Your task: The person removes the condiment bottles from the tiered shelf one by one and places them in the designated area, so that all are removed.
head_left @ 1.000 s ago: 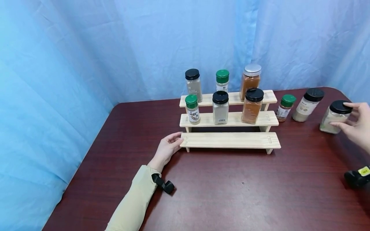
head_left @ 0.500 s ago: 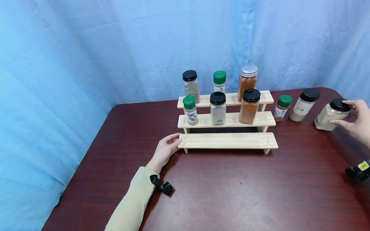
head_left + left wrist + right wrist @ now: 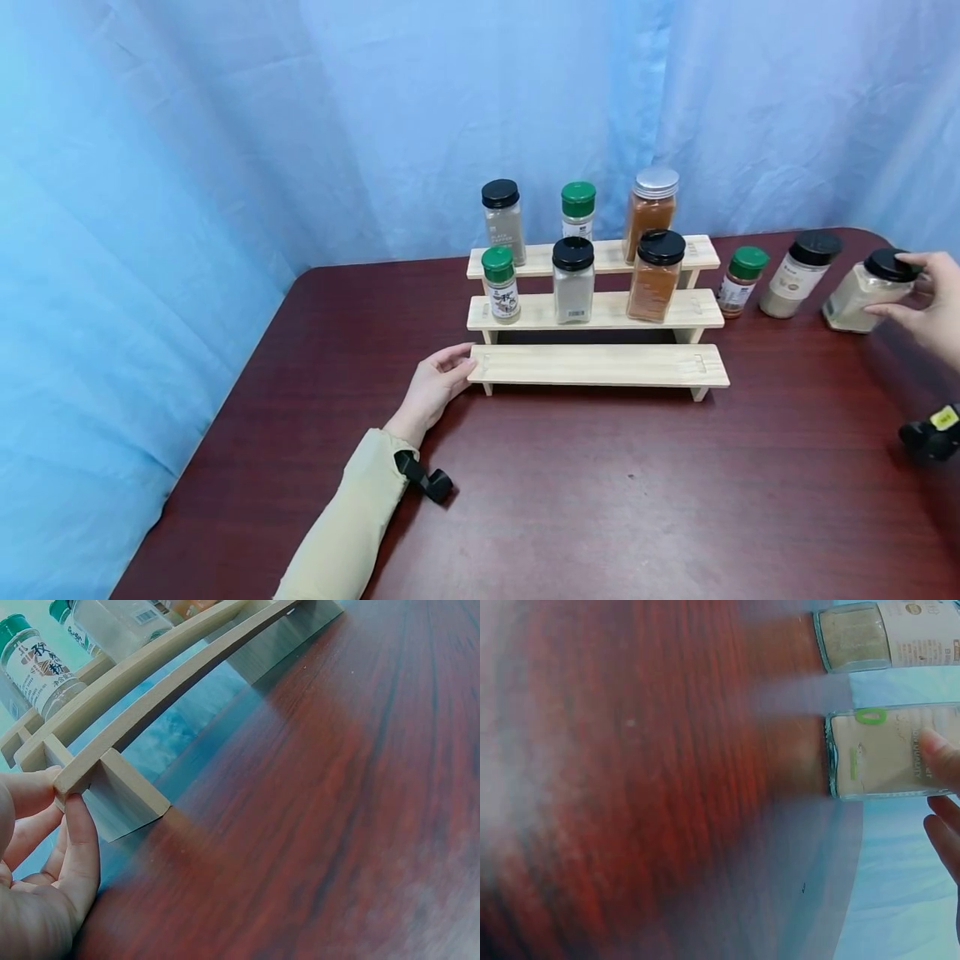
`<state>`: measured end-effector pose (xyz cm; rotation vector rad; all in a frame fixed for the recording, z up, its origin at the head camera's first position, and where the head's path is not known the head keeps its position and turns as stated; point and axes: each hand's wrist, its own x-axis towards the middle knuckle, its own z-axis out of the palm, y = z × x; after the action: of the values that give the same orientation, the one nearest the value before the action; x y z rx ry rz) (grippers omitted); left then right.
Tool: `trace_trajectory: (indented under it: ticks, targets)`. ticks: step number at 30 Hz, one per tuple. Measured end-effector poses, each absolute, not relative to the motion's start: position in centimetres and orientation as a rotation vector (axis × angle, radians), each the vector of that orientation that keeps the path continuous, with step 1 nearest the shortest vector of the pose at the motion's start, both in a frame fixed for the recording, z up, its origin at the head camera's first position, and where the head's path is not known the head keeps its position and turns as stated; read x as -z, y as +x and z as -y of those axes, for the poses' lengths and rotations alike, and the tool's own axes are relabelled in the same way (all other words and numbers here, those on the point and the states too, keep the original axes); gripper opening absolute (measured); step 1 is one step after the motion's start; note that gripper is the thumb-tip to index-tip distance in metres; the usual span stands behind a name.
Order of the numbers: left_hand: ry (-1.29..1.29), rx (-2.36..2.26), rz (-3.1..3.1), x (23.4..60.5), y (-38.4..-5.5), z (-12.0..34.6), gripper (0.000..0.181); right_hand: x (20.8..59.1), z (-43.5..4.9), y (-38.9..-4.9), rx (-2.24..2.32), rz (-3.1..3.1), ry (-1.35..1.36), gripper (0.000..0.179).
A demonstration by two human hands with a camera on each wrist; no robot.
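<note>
On the table stands a three-tier wooden rack (image 3: 592, 365). My left hand (image 3: 435, 387) pinches the left end of its lowest tier; in the left wrist view, thumb and fingers meet at that board's corner (image 3: 71, 780). At the far right, my right hand (image 3: 937, 312) holds a clear jar (image 3: 862, 302) of pale powder with a black lid, thumb on its side and a finger on the lid. The right wrist view shows the thumb against the jar (image 3: 877, 761), while its lid is out of frame.
Three jars, including a silver-lidded one (image 3: 651, 218), stand on the top tier, and three more on the middle tier. Between rack and right hand stand a green-lidded bottle (image 3: 737, 287) and a black-lidded jar (image 3: 795, 279). A blue curtain (image 3: 420, 125) hangs behind the table.
My right hand and the jar it holds have shifted slightly toward the back of the table. The left hand stays at the rack's end.
</note>
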<state>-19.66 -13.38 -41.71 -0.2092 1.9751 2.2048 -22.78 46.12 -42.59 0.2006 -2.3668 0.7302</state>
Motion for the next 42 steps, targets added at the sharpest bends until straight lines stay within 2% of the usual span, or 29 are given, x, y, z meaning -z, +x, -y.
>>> trace_trajectory:
  ticks: [2, 4, 9, 11, 17, 22, 24, 30, 33, 37, 38, 39, 42]
  targets:
    - [-0.214, -2.204, -1.974, 41.7, -19.7, 13.4, 0.04, 44.1, -47.8, -24.1, -0.727, 2.351, 0.192, 0.074]
    - [-0.215, -2.208, -1.97, 41.7, -19.7, 13.3, 0.04, 44.9, -48.9, -24.9, -0.735, 2.349, 0.196, 0.063]
    - [-0.208, -2.22, -1.965, 41.7, -19.7, 13.3, 0.04, 45.6, -49.7, -25.9, -0.733, 2.359, 0.151, 0.06]
    - [-0.208, -2.222, -1.964, 41.8, -19.7, 13.3, 0.04, 45.2, -49.1, -25.5, -0.705, 2.377, 0.12, 0.063]
    - [-0.211, -2.227, -1.963, 41.9, -19.7, 13.3, 0.04, 41.0, -44.5, -23.1, -0.752, 2.415, 0.081, 0.052]
    - [-0.203, -2.227, -1.952, 42.0, -19.7, 13.4, 0.04, 40.3, -43.6, -22.6, -0.729, 2.408, 0.098, 0.05]
    - [-0.201, -2.228, -1.95, 42.0, -19.8, 13.4, 0.04, 40.7, -44.0, -22.8, -0.694, 2.401, 0.093, 0.065]
    - [-0.203, -2.22, -1.958, 41.8, -19.7, 13.3, 0.04, 39.3, -43.0, -22.1, -0.638, 2.468, 0.108, 0.051]
    - [-0.202, -2.219, -1.961, 41.8, -19.7, 13.3, 0.04, 40.1, -44.3, -22.9, -0.566, 2.509, 0.106, 0.058]
    - [-0.203, -2.225, -1.966, 41.9, -19.7, 13.4, 0.04, 43.4, -49.0, -25.7, -0.48, 2.531, 0.132, 0.101]
    - [-0.206, -2.225, -1.966, 41.9, -19.7, 13.4, 0.04, 43.9, -49.9, -26.2, -0.47, 2.539, 0.132, 0.098]
    - [-0.208, -2.225, -1.968, 41.9, -19.7, 13.3, 0.04, 44.5, -50.9, -26.7, -0.46, 2.536, 0.14, 0.105]
    - [-0.213, -2.222, -1.969, 41.8, -19.6, 13.3, 0.04, 45.4, -52.6, -27.5, -0.502, 2.528, 0.101, 0.087]
